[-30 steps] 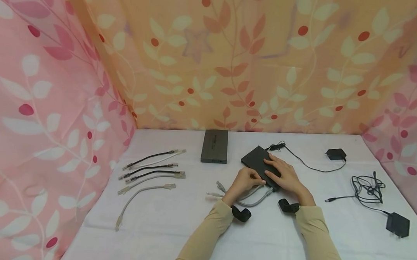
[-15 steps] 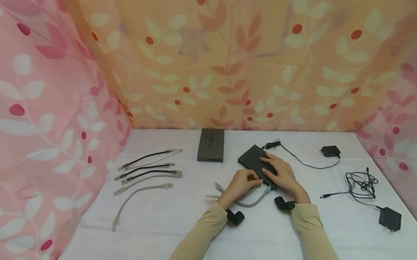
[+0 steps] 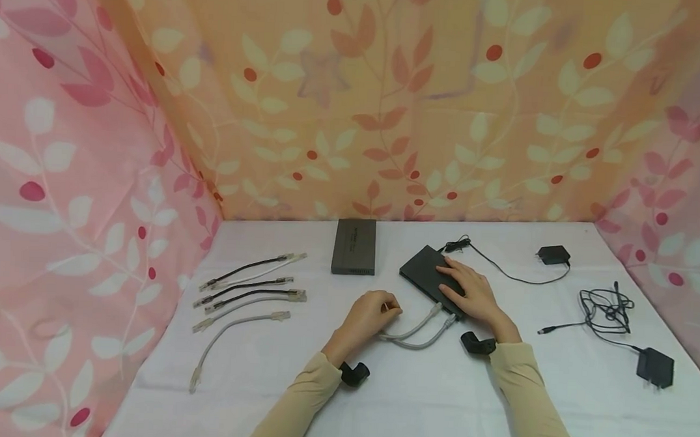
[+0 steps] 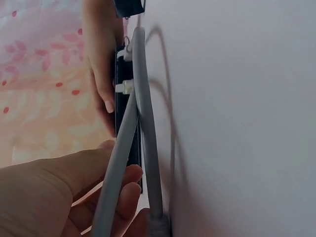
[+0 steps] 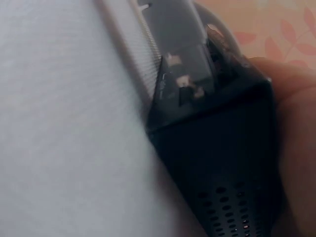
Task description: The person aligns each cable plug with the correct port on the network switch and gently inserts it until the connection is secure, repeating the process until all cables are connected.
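Resting on a flat black rectangular box (image 3: pixel 424 267), the person's right hand (image 3: pixel 474 292) has its fingers straight and spread. The box lies slanted on a table covered with white cloth (image 3: pixel 424 411). The left hand (image 3: pixel 368 314) is apart from the box, on its left, with the fingers and thumb loosely bent. In the head view this hand covers the farther parts of two round grey cables (image 3: pixel 420 347).

The left wrist view tells more: these cables pass very close to the camera, in front of the bent fingers, and their clear plastic plugs (image 4: pixel 124 88) enter one narrow side of the box, near each other. The right wrist view gives what the other two hide: a wall of the box with small round vent holes (image 5: pixel 224 199), and around the corner one plug, partly blurred.

Only the head view shows the surroundings: a dark grey rectangular box (image 3: pixel 354 247) farther back, a row of short black, white and grey cables at the left, a thin black cord (image 3: pixel 514 279) between the black box and a small black power adapter (image 3: pixel 554 255), and at the right a larger black square adapter (image 3: pixel 655 367) with tangled cord.
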The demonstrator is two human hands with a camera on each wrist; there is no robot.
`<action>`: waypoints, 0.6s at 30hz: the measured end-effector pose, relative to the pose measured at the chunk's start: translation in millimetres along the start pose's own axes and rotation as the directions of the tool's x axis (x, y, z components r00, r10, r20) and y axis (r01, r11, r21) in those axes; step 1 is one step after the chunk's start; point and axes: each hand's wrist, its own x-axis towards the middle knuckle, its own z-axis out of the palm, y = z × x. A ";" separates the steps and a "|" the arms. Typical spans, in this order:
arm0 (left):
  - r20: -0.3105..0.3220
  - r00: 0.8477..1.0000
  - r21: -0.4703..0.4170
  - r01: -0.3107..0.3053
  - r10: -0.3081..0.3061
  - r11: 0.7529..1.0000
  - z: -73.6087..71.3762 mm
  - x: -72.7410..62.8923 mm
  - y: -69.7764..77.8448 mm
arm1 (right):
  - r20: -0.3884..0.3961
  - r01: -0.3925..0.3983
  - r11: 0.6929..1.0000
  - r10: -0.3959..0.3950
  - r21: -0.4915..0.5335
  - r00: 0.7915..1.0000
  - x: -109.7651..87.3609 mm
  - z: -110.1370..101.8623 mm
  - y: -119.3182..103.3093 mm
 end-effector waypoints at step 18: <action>-0.186 0.981 0.233 -0.011 0.056 0.972 -42.4 -57.1 -54.6 | -0.023 0.012 1.000 -0.013 -0.010 1.000 -1.2 3.1 1.7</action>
